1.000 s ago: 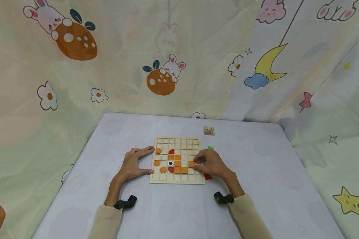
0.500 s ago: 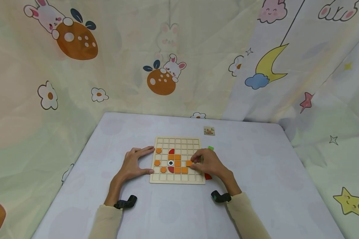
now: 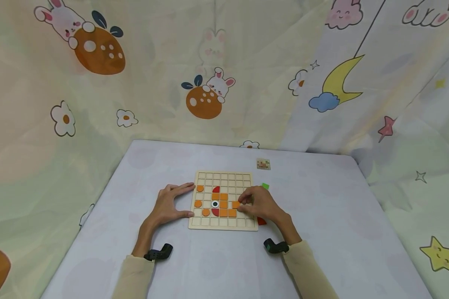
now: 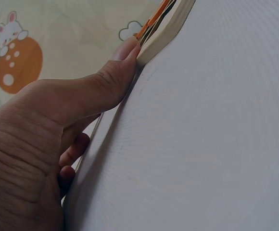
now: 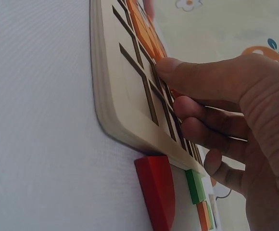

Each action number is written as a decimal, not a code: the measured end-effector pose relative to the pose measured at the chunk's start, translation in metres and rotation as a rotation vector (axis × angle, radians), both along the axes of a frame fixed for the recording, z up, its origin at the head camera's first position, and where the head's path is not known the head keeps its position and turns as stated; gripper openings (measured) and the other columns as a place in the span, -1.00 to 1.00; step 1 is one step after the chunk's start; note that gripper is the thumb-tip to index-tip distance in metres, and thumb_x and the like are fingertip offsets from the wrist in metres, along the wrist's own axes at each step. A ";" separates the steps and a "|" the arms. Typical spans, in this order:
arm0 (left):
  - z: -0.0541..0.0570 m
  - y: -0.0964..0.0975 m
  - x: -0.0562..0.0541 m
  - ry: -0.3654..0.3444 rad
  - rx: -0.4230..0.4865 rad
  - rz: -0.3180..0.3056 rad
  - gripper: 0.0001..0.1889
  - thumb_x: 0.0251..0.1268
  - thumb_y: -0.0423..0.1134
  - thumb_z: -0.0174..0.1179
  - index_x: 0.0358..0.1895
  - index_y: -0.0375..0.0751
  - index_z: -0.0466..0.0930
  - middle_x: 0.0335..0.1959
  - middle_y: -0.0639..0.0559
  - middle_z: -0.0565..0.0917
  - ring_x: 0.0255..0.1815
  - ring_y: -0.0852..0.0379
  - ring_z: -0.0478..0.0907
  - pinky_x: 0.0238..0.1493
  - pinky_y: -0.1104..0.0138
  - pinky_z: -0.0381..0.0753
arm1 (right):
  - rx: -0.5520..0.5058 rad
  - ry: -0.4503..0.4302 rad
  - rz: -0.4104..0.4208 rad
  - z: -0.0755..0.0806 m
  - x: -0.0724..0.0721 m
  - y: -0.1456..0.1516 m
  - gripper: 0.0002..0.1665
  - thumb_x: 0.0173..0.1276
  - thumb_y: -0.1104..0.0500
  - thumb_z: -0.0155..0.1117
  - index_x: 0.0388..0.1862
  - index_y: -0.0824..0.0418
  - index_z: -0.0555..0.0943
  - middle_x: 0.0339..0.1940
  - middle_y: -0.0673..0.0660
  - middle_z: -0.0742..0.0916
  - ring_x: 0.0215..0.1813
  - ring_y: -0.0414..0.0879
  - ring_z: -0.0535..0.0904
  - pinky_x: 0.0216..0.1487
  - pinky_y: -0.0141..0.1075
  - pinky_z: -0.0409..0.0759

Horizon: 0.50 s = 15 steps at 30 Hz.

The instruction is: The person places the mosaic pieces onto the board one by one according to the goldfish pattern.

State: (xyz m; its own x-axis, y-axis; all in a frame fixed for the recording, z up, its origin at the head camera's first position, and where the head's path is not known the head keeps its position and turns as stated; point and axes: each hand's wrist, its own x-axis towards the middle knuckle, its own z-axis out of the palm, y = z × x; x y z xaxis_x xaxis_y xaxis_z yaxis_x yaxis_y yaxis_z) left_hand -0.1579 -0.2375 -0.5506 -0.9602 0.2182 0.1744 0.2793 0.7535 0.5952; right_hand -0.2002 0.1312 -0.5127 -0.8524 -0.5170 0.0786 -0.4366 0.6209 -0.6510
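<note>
A wooden grid board (image 3: 209, 223) lies on the table, with orange square tiles (image 3: 223, 204), orange round tiles (image 3: 198, 204), red quarter-round tiles (image 3: 215, 212) and a black-and-white eye tile (image 3: 215, 204) in its cells. My left hand (image 3: 167, 205) touches the board's left edge with thumb and fingertips spread apart; in the left wrist view the thumb (image 4: 113, 79) presses the edge near a corner. My right hand (image 3: 263, 204) pinches another orange square tile (image 3: 235, 204) over the board's right half. Its fingertips partly hide that tile.
Just off the board's right edge lie a red tile (image 5: 156, 190) and green tiles (image 5: 195, 185), partly hidden by my right hand in the head view. A small patterned card (image 3: 263, 163) lies behind the board. A printed cloth (image 3: 153, 74) hangs behind the table.
My right hand has moved a little to the left with the orange square tile, then stayed nearly still. The left hand keeps its place on the board's edge.
</note>
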 end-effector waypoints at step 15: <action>0.001 -0.001 0.000 -0.004 -0.003 0.001 0.05 -0.10 0.28 0.71 0.59 0.16 0.54 0.63 0.14 0.54 0.25 -0.01 0.45 0.34 -0.11 0.28 | -0.029 -0.024 0.016 0.002 0.000 -0.004 -0.75 0.24 0.15 0.74 -0.14 0.15 0.88 -0.28 -0.07 0.81 -0.25 -0.16 0.63 -0.16 -0.36 0.63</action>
State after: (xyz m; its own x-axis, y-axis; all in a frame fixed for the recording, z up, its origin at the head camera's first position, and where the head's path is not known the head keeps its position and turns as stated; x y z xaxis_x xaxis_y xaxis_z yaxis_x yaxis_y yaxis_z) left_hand -0.1579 -0.2381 -0.5500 -0.9611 0.2180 0.1699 0.2764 0.7555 0.5940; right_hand -0.2002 0.1274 -0.5110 -0.8457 -0.5285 0.0734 -0.4304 0.5943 -0.6794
